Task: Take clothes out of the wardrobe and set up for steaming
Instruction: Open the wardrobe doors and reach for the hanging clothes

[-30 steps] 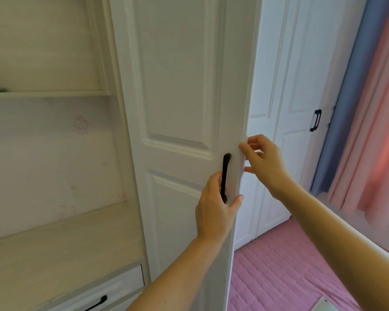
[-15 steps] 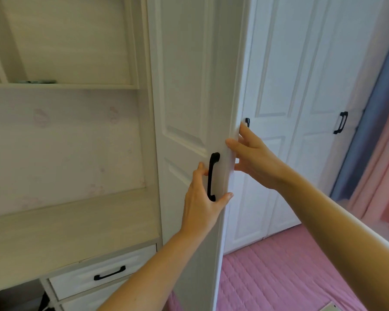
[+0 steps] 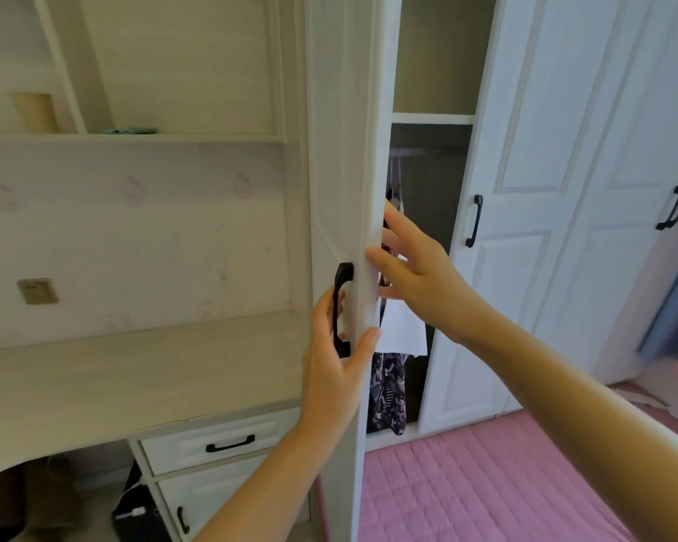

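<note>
Two hands work one white wardrobe door (image 3: 345,150), which stands swung out edge-on toward the camera. The left hand (image 3: 335,369) has its grip clenched on the door's black handle (image 3: 341,307): fingers curl behind the bar, and the thumb lies across the door's narrow edge. The right hand (image 3: 415,275) is released, its fingers straight and spread, fingertips touching the inner side of that same edge just above the handle.

Through the gap behind the door, the wardrobe's dark interior shows a hanging rail (image 3: 427,151) under a white inner shelf (image 3: 433,118). Clothes hang there: a white garment (image 3: 402,330) just behind the right hand, and a dark patterned garment (image 3: 388,389) reaching down below it, near the wardrobe floor. Hangers above them are too blurred to make out.

To the right, two more white wardrobe doors (image 3: 525,111) stay closed, each with a black handle. Left of the open door is a pale wood tabletop (image 3: 134,373) with a drawer (image 3: 212,444) underneath and a shelf (image 3: 134,138) above. A pink quilted bedspread (image 3: 486,483) lies lower right.
</note>
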### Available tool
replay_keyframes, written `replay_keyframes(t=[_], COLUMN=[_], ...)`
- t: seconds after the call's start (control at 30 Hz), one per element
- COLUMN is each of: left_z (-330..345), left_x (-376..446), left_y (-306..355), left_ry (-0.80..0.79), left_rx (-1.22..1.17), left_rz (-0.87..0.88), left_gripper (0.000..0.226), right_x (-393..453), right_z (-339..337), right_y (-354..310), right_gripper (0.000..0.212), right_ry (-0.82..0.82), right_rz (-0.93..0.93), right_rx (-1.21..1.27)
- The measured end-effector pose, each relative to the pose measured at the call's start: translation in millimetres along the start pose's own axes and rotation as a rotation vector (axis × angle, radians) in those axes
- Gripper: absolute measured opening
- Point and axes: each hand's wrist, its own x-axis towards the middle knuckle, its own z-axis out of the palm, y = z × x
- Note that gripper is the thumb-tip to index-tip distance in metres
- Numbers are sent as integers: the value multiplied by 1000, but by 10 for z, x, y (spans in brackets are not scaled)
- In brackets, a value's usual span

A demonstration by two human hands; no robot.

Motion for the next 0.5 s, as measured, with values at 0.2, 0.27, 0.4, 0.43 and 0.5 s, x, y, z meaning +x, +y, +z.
replay_keyframes(t=[0.2,0.27,0.4,0.43,0.5], left_z=[-333,-413,-461,-453,-425], left_x=[-26,-15,-10,-12,-21], left_y=[-18,-47,-84,-82,-83], left_ry=[109,132,134,132,132], left_rx=[-47,-28,-3,-8,-9], left_rz=[10,20,40,40,44], left_gripper=[59,60,62,62,61], right_x=[109,132,146,142,131], right_z=[457,598,717,705,668], right_y=[11,-13,30,49,78], right_gripper=[69,69,68,68,66], right_ry=[-15,25,100,104,104], right_rz=[-100,-123,-144,-141,-120], right_rx=[-110,-139,-142,-120,-98])
